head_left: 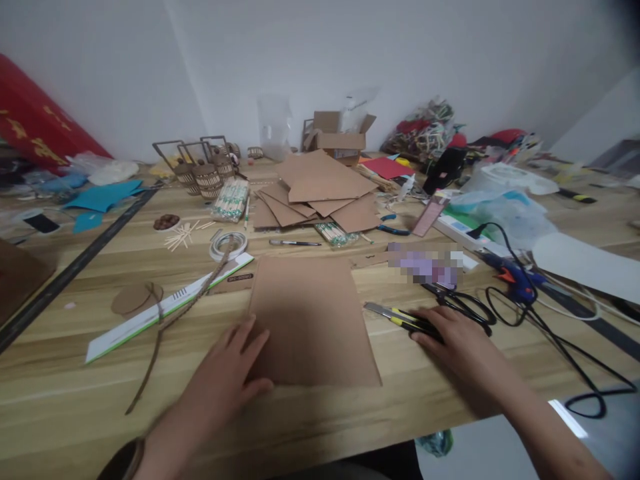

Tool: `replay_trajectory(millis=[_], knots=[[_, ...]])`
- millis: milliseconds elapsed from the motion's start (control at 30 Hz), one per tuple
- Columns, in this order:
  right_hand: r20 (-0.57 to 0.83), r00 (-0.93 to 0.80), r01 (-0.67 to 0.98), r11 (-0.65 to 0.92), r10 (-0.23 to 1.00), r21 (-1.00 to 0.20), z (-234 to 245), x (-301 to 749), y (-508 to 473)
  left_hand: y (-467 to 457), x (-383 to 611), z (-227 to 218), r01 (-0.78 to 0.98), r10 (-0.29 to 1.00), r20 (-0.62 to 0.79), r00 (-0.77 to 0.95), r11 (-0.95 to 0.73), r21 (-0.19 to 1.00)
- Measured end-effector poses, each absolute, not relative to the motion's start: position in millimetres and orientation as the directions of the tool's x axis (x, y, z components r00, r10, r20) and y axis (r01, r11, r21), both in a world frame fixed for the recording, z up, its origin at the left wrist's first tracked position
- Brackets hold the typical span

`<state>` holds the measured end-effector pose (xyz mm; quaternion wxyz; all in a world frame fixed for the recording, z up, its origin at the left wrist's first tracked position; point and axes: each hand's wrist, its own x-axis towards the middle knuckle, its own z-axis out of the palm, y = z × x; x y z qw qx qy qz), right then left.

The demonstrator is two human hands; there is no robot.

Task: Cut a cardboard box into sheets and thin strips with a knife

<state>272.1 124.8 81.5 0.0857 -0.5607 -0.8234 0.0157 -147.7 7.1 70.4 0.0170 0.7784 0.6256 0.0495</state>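
Note:
A rectangular sheet of brown cardboard (310, 320) lies flat on the wooden table in front of me. My left hand (237, 360) rests on its left edge, fingers spread. To the right of the sheet, my right hand (450, 333) has its fingers around the handle of a black and yellow utility knife (400, 317), its blade pointing left toward the cardboard. Black-handled scissors (467, 310) lie just beyond that hand. Left of the sheet, a forked twig (187, 312) lies across a white and green strip (170, 310), near a round cardboard piece (135, 298).
Stacked cardboard pieces (320, 190) lie behind the sheet, with a pen (295, 243) in front. Tape rolls (229, 247), wooden sticks (181, 236) and small buckets (206, 179) stand left. At right are a blue glue gun (520, 287), its black cord (570, 353) and plastic bags (515, 213).

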Motion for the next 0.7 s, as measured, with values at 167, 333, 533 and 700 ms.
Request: replay_trajectory(millis=[167,333,533,700], knots=[[0.045,-0.351,0.935,0.353,0.935,-0.041,87.3,271.5,141.3,-0.8,-127.5,62.4,0.97,0.987,0.05,0.152,-0.159,0.183],[-0.036,-0.466,0.882,0.467,0.884,0.065,119.2,230.9,178.2,10.4,-129.6,71.9,0.885,0.998,0.05,-0.046,0.018,0.465],[-0.144,-0.598,0.793,0.608,0.789,0.039,135.6,158.4,198.0,33.1,-131.9,97.6,0.372,0.935,-0.214,-0.284,0.313,0.874],[-0.2,-0.6,0.788,0.615,0.775,0.019,139.2,138.0,197.0,43.5,-133.8,97.8,-0.089,0.89,-0.343,-0.299,0.332,0.939]])
